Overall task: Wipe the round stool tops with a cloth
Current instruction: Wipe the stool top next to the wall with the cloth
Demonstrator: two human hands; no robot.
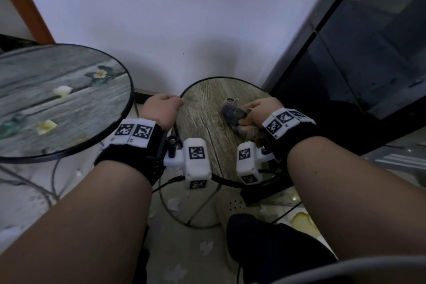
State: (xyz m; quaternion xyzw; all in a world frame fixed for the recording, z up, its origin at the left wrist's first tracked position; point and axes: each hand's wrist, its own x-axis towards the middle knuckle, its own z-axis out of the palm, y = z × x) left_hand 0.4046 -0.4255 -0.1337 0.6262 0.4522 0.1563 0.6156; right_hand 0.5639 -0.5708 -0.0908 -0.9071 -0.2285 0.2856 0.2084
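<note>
Head view: I see right hand (260,110) clenched round cloth (235,113), pressing it on small wood-grain stool top (202,127), right half. Left hand (161,108) grips that stool's left rim. Wipe looks mid-way. Bigger round top (69,99), left, has pale scraps on it; prob. not done yet.

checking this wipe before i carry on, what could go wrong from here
The cloth is bunched under the right hand, so it may only smear a narrow strip of the small stool top.
The left hand grips only that stool's rim; a hard push could tip it.
Scraps on the bigger stool top could get swept onto the floor.
</note>
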